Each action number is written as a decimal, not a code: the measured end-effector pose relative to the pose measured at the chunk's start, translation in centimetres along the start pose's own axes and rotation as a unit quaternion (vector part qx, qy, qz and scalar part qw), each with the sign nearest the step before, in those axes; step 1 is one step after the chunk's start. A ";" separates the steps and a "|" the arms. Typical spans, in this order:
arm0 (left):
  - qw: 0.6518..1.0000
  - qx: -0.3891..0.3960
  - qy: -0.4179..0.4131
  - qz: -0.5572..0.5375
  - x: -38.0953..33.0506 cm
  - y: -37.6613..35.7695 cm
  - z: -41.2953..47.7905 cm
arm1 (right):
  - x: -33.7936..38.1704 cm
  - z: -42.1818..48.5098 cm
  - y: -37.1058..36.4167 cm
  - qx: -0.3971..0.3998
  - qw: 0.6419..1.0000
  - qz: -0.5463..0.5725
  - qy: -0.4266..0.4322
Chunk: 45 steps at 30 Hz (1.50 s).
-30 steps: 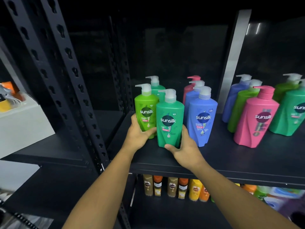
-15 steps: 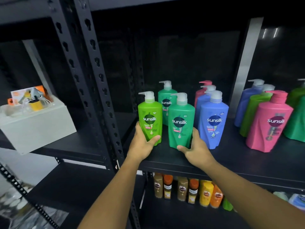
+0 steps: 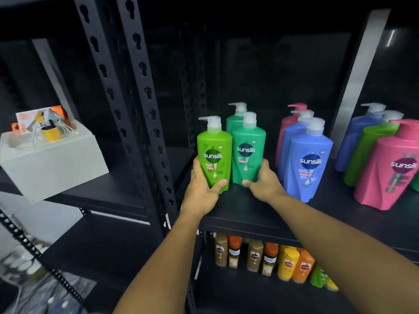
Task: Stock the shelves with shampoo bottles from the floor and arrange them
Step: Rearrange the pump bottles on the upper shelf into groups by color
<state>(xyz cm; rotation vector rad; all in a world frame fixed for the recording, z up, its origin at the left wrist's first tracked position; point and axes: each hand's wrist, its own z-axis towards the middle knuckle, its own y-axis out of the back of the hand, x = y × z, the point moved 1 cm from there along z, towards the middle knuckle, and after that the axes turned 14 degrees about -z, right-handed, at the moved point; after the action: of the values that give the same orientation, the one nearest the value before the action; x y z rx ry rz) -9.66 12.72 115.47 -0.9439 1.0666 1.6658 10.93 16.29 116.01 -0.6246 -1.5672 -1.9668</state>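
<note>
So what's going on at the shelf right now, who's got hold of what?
A person is arranging shampoo bottles on the black shelf. The left hand grips the lime green bottle low down; the right hand grips the teal bottle beside it. Both are upright at the shelf's left end. A blue bottle and a pink bottle stand further right.

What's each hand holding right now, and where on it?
Left hand grips the lime green bottle around its lower body; right hand grips the teal bottle at its base.
</note>
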 end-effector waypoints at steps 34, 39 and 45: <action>1.000 0.024 0.010 -0.015 0.7 0.5 1.0 | -1.2 2.4 -2.8 -0.064 0.984 -0.167 0.022; 0.999 0.028 0.005 -0.026 0.7 0.6 1.2 | -1.1 2.4 -2.9 -0.065 0.977 -0.201 0.015; 0.999 0.030 0.006 -0.039 0.6 0.7 1.1 | -0.3 1.1 -2.3 -0.078 0.973 -0.216 0.014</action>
<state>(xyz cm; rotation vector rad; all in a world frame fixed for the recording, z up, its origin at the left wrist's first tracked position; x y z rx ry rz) -10.59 13.80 115.41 -0.9470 1.0682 1.5576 9.62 17.81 114.36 -0.3289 -1.6459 -2.4231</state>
